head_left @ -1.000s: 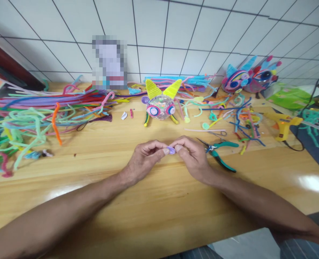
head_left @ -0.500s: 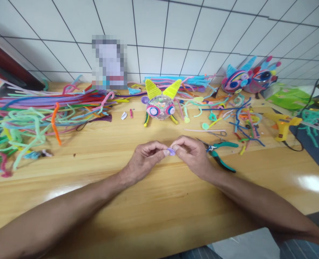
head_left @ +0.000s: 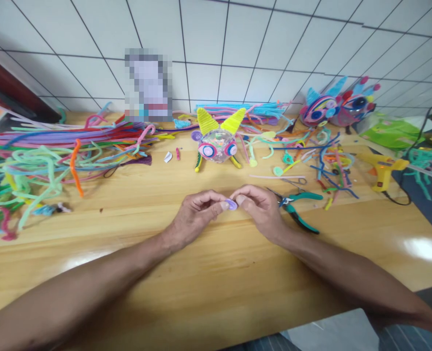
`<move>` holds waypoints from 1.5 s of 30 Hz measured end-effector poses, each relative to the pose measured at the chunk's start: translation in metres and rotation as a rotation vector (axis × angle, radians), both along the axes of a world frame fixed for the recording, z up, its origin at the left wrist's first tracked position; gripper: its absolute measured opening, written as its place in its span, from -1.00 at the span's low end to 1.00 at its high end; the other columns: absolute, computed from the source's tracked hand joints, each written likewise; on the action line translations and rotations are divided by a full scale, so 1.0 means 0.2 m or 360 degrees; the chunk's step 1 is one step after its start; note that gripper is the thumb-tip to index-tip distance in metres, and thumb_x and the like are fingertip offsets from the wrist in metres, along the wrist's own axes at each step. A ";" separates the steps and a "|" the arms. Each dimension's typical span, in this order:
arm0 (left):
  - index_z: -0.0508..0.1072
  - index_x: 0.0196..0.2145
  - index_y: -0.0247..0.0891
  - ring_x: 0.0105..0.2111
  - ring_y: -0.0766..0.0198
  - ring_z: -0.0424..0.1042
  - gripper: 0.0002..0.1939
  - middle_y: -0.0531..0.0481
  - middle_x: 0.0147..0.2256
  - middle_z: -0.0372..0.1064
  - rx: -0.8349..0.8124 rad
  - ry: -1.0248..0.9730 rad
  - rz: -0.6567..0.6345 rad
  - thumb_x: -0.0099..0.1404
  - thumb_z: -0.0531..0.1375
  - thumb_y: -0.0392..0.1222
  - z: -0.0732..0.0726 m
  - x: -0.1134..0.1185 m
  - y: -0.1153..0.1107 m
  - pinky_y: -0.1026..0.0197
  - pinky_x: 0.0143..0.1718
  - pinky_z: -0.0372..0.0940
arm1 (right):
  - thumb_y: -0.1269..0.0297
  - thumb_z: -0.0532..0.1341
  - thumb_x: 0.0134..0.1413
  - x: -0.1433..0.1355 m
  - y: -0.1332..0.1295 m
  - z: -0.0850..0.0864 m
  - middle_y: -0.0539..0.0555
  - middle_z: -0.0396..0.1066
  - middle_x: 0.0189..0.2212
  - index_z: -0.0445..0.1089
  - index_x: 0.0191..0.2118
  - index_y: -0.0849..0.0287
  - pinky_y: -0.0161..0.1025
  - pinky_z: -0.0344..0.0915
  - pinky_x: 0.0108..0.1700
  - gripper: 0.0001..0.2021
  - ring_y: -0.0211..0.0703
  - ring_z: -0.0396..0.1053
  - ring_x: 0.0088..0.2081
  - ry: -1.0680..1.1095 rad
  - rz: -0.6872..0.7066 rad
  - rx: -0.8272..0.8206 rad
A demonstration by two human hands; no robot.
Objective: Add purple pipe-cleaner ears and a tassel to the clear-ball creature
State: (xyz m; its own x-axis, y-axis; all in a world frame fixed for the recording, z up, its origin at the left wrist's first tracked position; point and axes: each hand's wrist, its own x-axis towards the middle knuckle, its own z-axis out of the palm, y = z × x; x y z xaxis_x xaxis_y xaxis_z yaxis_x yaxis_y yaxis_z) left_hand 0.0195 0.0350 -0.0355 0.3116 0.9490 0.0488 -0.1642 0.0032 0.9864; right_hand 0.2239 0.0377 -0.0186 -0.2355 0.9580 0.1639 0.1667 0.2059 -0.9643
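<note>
A small purple pipe-cleaner coil (head_left: pixel 231 204) is held up between my two hands over the table. My left hand (head_left: pixel 202 214) pinches its left edge between thumb and fingers. On its right side, my right hand (head_left: pixel 258 207) has thumb and forefinger pressed together at the coil's edge. Beyond the hands stands a clear figure (head_left: pixel 221 148) with yellow ears, pink-and-blue ringed eyes and a purple coil at its left side. Green-handled pliers (head_left: pixel 301 197) lie beside my right hand, with small scissors (head_left: pixel 298 182) just behind them.
Loose pipe cleaners (head_left: pixel 36 161) heap on the left. More cut pieces (head_left: pixel 332 165) scatter on the right, near a yellow glue gun (head_left: pixel 382 170) with its cord. Two finished-looking figures (head_left: pixel 320 107) stand at the back right against the tiled wall (head_left: pixel 216 48).
My right fingers have shifted slightly right along the purple coil, so more of its round face shows. My left hand stays in nearly the same place.
</note>
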 end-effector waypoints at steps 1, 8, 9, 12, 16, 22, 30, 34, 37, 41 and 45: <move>0.73 -0.28 -0.26 -0.49 0.39 0.29 -0.73 -0.02 -0.42 0.56 -0.0003 0.0009 -0.0005 0.29 0.46 0.03 0.00 0.00 0.00 0.33 -0.41 0.26 | 0.26 0.24 0.27 0.00 0.00 0.00 -0.01 0.59 -0.40 0.57 -0.30 0.11 -0.27 0.41 -0.24 -0.84 -0.22 0.49 -0.35 0.0005 0.0003 -0.0002; 0.73 -0.28 -0.24 -0.50 0.40 0.29 -0.73 0.00 -0.43 0.56 -0.0014 -0.0019 -0.0025 0.28 0.47 0.04 -0.01 0.00 0.00 0.34 -0.43 0.26 | 0.29 0.27 0.21 -0.01 0.01 -0.02 -0.03 0.54 -0.44 0.53 -0.34 0.12 -0.28 0.37 -0.27 -0.88 -0.24 0.43 -0.38 0.0003 -0.0008 -0.0002; 0.73 -0.28 -0.24 -0.50 0.40 0.28 -0.73 0.01 -0.44 0.55 -0.0011 -0.0019 -0.0029 0.28 0.46 0.04 -0.01 0.00 0.00 0.34 -0.43 0.26 | 0.29 0.28 0.20 -0.01 0.01 -0.02 -0.03 0.52 -0.45 0.52 -0.34 0.12 -0.28 0.36 -0.28 -0.89 -0.24 0.42 -0.39 0.0007 -0.0001 -0.0006; 0.72 -0.29 -0.23 -0.50 0.40 0.28 -0.74 0.03 -0.47 0.52 -0.0003 -0.0019 -0.0040 0.29 0.46 0.04 -0.01 0.00 0.00 0.34 -0.42 0.27 | 0.28 0.30 0.16 -0.01 0.01 -0.03 -0.04 0.48 -0.45 0.48 -0.35 0.12 -0.27 0.33 -0.29 -0.92 -0.25 0.38 -0.40 0.0034 0.0012 -0.0025; 0.71 -0.30 -0.24 -0.49 0.39 0.28 -0.73 0.03 -0.48 0.49 0.0002 0.0004 -0.0059 0.29 0.45 0.04 -0.01 0.00 0.00 0.33 -0.42 0.26 | 0.29 0.31 0.13 0.00 0.00 -0.01 -0.06 0.44 -0.45 0.45 -0.36 0.11 -0.27 0.29 -0.30 -0.94 -0.26 0.35 -0.40 0.0059 0.0049 -0.0069; 0.71 -0.29 -0.24 -0.49 0.38 0.28 -0.76 0.03 -0.47 0.50 -0.0005 0.0054 -0.0038 0.30 0.44 0.01 -0.01 0.00 0.00 0.32 -0.42 0.25 | 0.25 0.32 0.13 0.00 0.01 -0.01 -0.06 0.41 -0.44 0.41 -0.34 0.10 -0.27 0.29 -0.30 -0.90 -0.25 0.33 -0.39 0.0103 0.0016 -0.0167; 0.70 -0.27 -0.24 -0.44 0.34 0.43 -0.77 -0.02 -0.38 0.62 0.0067 0.0073 0.0095 0.31 0.45 -0.01 -0.01 -0.01 0.00 0.28 -0.31 0.37 | 0.29 0.28 0.30 0.00 -0.02 -0.05 0.01 0.49 -0.28 0.49 -0.09 0.06 -0.18 0.40 -0.18 -0.89 -0.18 0.45 -0.28 -0.0044 -0.0064 0.0384; 0.71 -0.27 -0.25 -0.37 0.32 0.49 -0.80 -0.03 -0.34 0.63 0.0102 0.0075 0.0137 0.32 0.43 -0.04 -0.02 0.00 0.00 0.28 -0.25 0.41 | 0.38 0.31 0.27 -0.01 -0.02 -0.04 0.00 0.48 -0.31 0.50 -0.06 0.06 -0.20 0.42 -0.20 -0.84 -0.19 0.46 -0.29 -0.0191 -0.0043 0.0525; 0.71 -0.27 -0.25 -0.35 0.29 0.52 -0.77 -0.05 -0.34 0.64 0.0116 0.0100 0.0136 0.33 0.42 -0.02 -0.03 0.00 0.00 0.26 -0.23 0.42 | 0.42 0.30 0.27 -0.02 -0.02 -0.03 0.00 0.49 -0.32 0.51 -0.14 0.07 -0.21 0.41 -0.22 -0.88 -0.20 0.44 -0.30 -0.0234 -0.0006 0.0515; 0.70 -0.27 -0.26 -0.35 0.27 0.53 -0.73 -0.06 -0.33 0.64 0.0139 0.0146 0.0122 0.34 0.42 0.03 -0.03 0.00 -0.01 0.24 -0.23 0.42 | 0.43 0.29 0.27 -0.02 -0.03 -0.05 0.00 0.49 -0.32 0.50 -0.13 0.08 -0.21 0.41 -0.21 -0.88 -0.21 0.44 -0.30 -0.0197 -0.0018 0.0454; 0.71 -0.27 -0.26 -0.35 0.28 0.53 -0.74 -0.06 -0.33 0.64 0.0139 0.0123 0.0125 0.34 0.42 0.02 -0.02 0.00 -0.01 0.26 -0.23 0.42 | 0.39 0.30 0.28 -0.02 -0.03 -0.06 0.00 0.46 -0.31 0.48 -0.05 0.08 -0.19 0.44 -0.18 -0.84 -0.20 0.46 -0.29 -0.0136 -0.0036 0.0396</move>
